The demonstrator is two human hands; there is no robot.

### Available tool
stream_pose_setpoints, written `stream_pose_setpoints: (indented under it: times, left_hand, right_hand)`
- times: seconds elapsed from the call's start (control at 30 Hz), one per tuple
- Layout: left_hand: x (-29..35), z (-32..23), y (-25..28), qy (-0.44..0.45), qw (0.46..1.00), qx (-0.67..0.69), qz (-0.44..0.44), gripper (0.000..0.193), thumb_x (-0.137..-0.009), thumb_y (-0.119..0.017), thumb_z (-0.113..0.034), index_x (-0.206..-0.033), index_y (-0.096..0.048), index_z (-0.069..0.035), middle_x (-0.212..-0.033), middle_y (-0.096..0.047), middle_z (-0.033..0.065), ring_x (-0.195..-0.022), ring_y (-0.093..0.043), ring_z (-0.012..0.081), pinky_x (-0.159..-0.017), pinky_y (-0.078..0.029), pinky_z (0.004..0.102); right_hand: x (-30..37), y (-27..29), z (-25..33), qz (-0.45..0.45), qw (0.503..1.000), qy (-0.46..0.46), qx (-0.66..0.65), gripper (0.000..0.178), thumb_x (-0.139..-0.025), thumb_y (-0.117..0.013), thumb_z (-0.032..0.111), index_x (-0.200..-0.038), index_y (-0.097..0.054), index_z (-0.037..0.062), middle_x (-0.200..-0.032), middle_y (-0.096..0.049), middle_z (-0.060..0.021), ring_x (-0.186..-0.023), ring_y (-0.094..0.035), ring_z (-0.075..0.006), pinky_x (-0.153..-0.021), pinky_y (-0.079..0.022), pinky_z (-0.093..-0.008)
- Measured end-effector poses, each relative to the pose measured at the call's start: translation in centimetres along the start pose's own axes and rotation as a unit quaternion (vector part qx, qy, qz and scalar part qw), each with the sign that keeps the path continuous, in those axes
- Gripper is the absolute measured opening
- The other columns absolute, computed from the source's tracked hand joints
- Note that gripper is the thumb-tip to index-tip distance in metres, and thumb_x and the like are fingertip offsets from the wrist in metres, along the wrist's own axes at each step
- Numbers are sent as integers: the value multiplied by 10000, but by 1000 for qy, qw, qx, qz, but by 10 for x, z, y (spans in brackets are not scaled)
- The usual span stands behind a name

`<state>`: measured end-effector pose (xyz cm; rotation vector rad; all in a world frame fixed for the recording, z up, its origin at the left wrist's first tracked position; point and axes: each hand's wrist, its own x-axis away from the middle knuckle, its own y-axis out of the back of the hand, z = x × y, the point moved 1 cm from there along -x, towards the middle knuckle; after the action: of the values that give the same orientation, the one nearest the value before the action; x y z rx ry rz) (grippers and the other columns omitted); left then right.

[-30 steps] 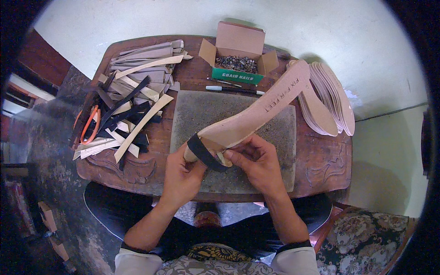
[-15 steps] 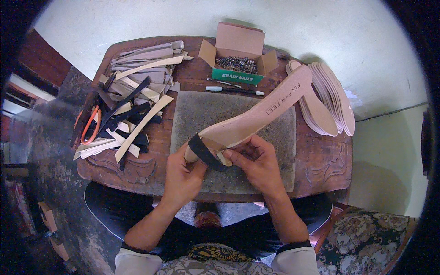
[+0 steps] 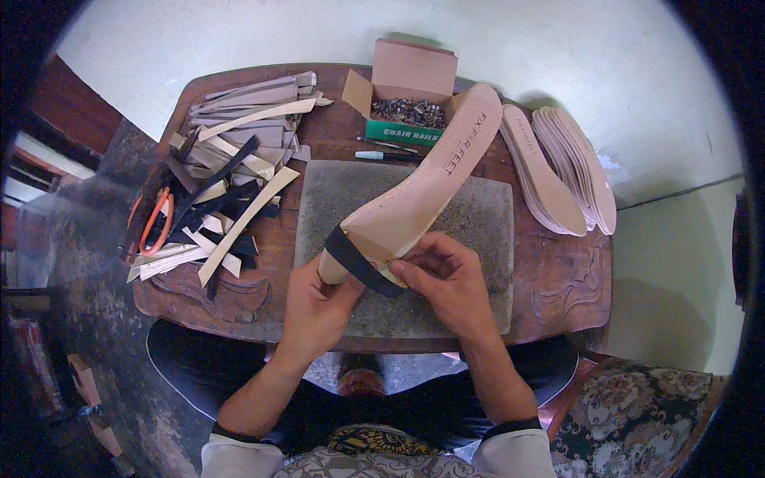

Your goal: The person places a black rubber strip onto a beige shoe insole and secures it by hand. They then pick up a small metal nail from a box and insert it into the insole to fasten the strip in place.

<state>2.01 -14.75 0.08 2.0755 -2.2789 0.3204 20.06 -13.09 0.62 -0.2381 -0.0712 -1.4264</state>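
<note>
- I see the insole [image 3: 434, 179] over the slab [image 3: 490, 215], long axis running away-right from both hands.
- Left hand [image 3: 319, 307]: pinches its near end.
- Right hand [image 3: 440, 279]: pinches its edge (beside the black strap [image 3: 362, 261]).

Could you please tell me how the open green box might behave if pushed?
The green box would probably slide, not roll, given its flat sides. Its heap of metal pieces likely makes it heavy for its size and, with the lid raised, could spill.
</note>
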Motion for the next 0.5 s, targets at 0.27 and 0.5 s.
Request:
stream_pose_setpoints:
  times: [0.27,0.5]
  left_hand:
    - [-1,0,2,-8,1000,-6,15,215,-885,-653,0,-1100,-660,-3,-996,-692,28,-914,-626,94,-801,-496,253]
    - [-2,0,5,10,1000,12,23,217,-882,-673,-25,-1097,-664,-3,-994,-699,35,-912,-635,97,-809,-500,261]
  right_hand:
    - [-1,0,-3,11,999,15,-31,215,-850,-719,18,-1046,-634,-2,-970,-686,-60,-919,-649,-127,-838,-530,-285]
    - [0,-3,1,7,999,12,-34,243,-851,-709,-4,-1078,-624,0,-1008,-686,-70,-947,-652,-144,-849,-534,-299]
